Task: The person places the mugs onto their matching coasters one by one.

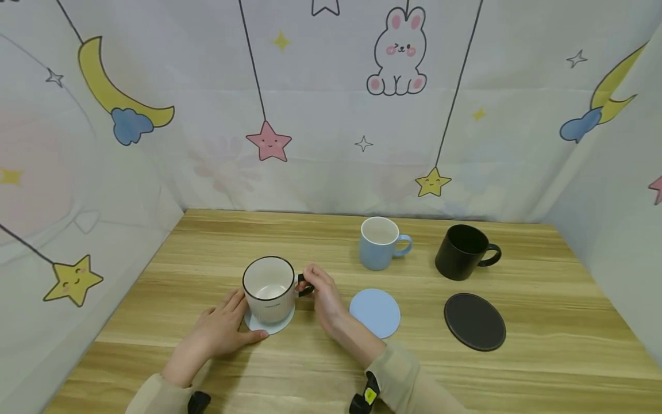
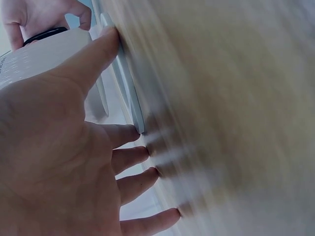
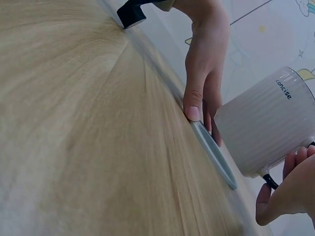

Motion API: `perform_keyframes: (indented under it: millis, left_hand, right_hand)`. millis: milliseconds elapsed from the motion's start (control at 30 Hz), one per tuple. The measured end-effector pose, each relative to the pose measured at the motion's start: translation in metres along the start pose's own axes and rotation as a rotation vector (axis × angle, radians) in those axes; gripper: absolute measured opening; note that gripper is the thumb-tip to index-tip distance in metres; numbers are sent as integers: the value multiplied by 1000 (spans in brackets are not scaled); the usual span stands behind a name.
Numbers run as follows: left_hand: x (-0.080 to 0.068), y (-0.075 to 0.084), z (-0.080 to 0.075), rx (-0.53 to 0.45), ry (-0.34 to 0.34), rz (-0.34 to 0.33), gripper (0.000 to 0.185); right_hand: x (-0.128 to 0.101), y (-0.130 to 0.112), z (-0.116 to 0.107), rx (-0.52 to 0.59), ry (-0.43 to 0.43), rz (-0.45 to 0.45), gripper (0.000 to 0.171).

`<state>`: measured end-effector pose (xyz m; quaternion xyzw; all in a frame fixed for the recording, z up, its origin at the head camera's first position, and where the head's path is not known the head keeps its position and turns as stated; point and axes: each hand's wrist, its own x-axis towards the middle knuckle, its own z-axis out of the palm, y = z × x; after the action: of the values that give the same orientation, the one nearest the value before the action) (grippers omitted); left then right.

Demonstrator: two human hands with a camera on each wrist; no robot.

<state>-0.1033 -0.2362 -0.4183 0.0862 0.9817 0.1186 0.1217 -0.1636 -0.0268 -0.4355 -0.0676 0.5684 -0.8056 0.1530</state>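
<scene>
A white ribbed mug (image 1: 269, 287) with a black rim and the word "concise" on its side is over a pale round coaster (image 1: 283, 326), left of centre on the table. My right hand (image 1: 324, 299) pinches its handle (image 3: 269, 180), which is partly black. In both wrist views a narrow gap shows between the mug's base and the coaster. At the coaster's left and near edge rests my left hand (image 1: 222, 326), thumb (image 2: 106, 45) and index finger touching the rim. Its other fingers are spread, their tips on the tabletop.
A light blue mug (image 1: 376, 253) and a black mug (image 1: 457, 259) stand at the back. Nearer lie a light blue coaster (image 1: 380, 316), close to my right forearm, and a black coaster (image 1: 474, 322). Printed cloth (image 1: 320, 115) walls the wooden table (image 1: 558, 322).
</scene>
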Motion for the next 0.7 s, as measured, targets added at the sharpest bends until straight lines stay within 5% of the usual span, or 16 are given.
perform_keyframes:
  millis: [700]
  left_hand:
    - [-2,1,-2,-9,4,1,100]
  right_hand:
    - [2,10,0,-13,-5,17,26]
